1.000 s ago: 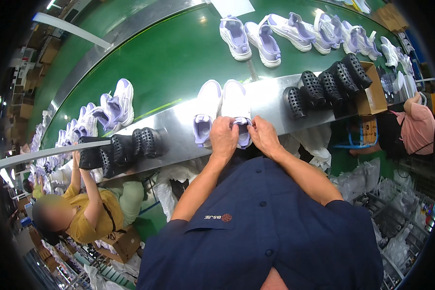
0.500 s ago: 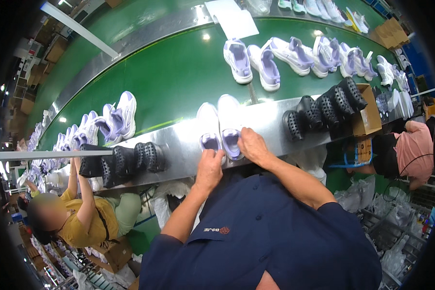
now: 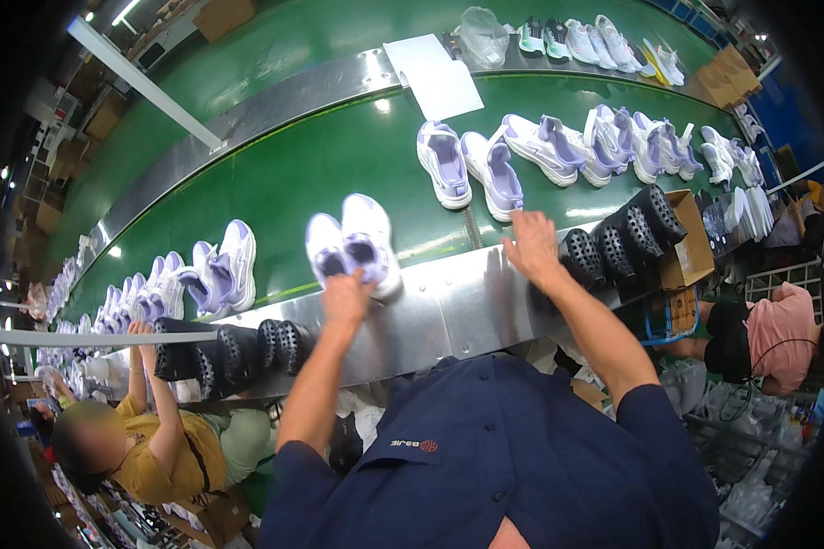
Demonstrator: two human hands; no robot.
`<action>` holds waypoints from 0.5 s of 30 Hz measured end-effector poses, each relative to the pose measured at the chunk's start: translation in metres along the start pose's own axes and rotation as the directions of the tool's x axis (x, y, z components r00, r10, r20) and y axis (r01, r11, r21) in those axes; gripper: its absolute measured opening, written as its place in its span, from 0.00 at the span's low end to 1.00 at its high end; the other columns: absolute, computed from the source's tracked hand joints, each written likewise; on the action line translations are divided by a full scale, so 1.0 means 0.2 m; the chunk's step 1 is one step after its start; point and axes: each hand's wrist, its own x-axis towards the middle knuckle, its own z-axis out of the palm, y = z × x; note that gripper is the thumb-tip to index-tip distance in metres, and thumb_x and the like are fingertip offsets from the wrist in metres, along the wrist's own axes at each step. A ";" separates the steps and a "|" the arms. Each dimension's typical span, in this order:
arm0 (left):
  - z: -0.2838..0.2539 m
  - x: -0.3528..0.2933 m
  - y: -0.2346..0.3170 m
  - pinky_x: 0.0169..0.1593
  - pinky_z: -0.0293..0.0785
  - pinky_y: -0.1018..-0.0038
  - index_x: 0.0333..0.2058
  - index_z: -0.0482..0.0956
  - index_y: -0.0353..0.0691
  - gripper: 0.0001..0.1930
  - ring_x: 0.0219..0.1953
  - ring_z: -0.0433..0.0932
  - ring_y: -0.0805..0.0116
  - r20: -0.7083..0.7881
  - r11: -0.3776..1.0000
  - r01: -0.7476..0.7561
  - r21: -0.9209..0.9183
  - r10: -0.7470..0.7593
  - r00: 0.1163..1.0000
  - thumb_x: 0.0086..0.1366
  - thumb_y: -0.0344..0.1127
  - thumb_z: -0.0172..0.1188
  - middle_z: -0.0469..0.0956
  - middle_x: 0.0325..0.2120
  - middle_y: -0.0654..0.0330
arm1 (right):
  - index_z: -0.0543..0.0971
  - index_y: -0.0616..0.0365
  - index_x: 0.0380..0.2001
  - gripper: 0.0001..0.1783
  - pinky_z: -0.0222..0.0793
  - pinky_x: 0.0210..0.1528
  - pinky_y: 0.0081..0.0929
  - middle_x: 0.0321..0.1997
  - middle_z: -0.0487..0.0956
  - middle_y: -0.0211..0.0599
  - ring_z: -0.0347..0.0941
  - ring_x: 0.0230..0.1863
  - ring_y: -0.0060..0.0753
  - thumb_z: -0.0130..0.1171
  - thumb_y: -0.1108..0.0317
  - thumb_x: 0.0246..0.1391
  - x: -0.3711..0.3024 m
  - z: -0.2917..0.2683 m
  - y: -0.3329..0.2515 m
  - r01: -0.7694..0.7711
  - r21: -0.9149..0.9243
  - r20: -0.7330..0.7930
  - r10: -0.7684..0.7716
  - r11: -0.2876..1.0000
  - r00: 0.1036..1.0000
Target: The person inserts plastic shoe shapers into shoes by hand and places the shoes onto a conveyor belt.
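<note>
While the sneaker pair (image 3: 368, 220) is being pinched in the left hand (image 3: 346, 297) over the belt's (image 3: 293, 174) edge, the right hand (image 3: 533, 245) is being held empty, loosely spread; light, soft heels are presumably being gripped well.

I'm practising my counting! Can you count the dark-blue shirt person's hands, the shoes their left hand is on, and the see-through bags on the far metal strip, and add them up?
Hands (left hand, right hand): 2
White-and-purple shoes at the left hand: 2
See-through bag on the far metal strip: 1
Total: 5
</note>
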 end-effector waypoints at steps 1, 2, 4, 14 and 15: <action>-0.03 0.08 -0.12 0.40 0.77 0.56 0.43 0.83 0.44 0.19 0.37 0.80 0.47 0.006 1.000 0.002 0.028 -0.002 1.000 0.57 0.48 0.66 0.81 0.31 0.44 | 0.73 0.59 0.49 0.25 0.62 0.54 0.43 0.48 0.78 0.43 0.69 0.53 0.48 0.64 0.63 0.48 0.06 0.00 0.04 0.044 -0.035 -0.028 -0.045 0.998 0.999; -0.05 0.15 -0.19 0.41 0.77 0.55 0.44 0.82 0.43 0.19 0.37 0.80 0.47 -0.011 0.997 0.057 0.060 -0.056 0.998 0.58 0.48 0.66 0.81 0.32 0.44 | 0.72 0.59 0.53 0.27 0.61 0.55 0.42 0.49 0.78 0.43 0.69 0.54 0.48 0.64 0.65 0.47 0.12 0.03 0.10 0.081 -0.074 -0.058 -0.085 0.994 0.995; -0.06 0.24 -0.41 0.42 0.77 0.55 0.47 0.81 0.43 0.22 0.38 0.80 0.45 -0.025 0.995 0.064 0.078 -0.062 0.998 0.57 0.48 0.66 0.81 0.31 0.45 | 0.70 0.57 0.56 0.30 0.61 0.55 0.42 0.50 0.78 0.43 0.69 0.55 0.48 0.63 0.67 0.47 0.23 0.13 0.19 0.179 -0.183 -0.087 -0.198 0.967 0.976; -0.27 0.08 -0.35 0.47 0.73 0.58 0.43 0.81 0.41 0.18 0.48 0.75 0.46 -0.069 0.995 0.085 -0.061 -0.089 0.994 0.55 0.38 0.69 0.76 0.42 0.47 | 0.69 0.48 0.60 0.35 0.63 0.46 0.36 0.33 0.80 0.36 0.75 0.43 0.39 0.59 0.76 0.44 0.61 0.16 0.08 0.371 -0.251 0.069 -0.365 0.894 0.928; -0.24 0.05 -0.34 0.46 0.74 0.59 0.41 0.81 0.39 0.15 0.45 0.76 0.47 -0.068 0.958 0.011 -0.288 -0.031 0.997 0.55 0.35 0.69 0.76 0.40 0.46 | 0.70 0.45 0.60 0.35 0.65 0.45 0.37 0.35 0.80 0.36 0.76 0.44 0.40 0.59 0.75 0.45 0.67 0.17 0.04 0.387 -0.215 0.129 -0.367 0.897 0.921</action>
